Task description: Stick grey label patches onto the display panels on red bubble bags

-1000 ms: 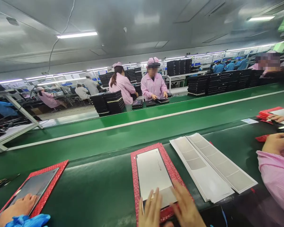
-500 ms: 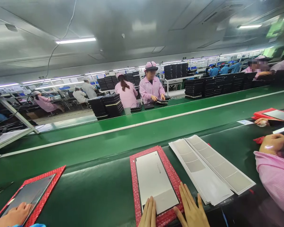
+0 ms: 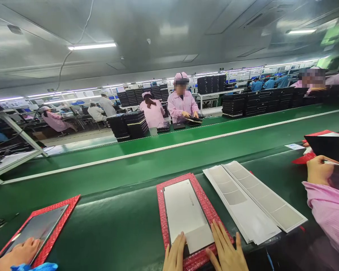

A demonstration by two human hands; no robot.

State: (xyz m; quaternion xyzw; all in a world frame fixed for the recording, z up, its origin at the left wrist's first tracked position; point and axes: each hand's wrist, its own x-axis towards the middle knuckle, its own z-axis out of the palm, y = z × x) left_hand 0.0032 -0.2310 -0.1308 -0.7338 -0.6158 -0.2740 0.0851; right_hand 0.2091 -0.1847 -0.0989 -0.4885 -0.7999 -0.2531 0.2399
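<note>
L hand (image 3: pixel 174 254), R hand (image 3: pixel 227 250): fingers spread, no grip, on panel (image 3: pixel 183 210), red mat (image 3: pixel 166 226)

The person's bare left hand (image 3: pixel 175 253) and right hand (image 3: pixel 227 249) are reaching in side by side from the near edge of the view, with a narrow gap between them. The left hand is lying palm down, its fingers (image 3: pixel 180 242) held close together and pointing far. The right hand is spreading wider, its fingers (image 3: pixel 222 235) fanning toward the far right while its thumb (image 3: pixel 209 254) is angling out toward the left hand. Both hands are lying flat and open, and the lower edge of the view is cutting off both wrists.
</note>
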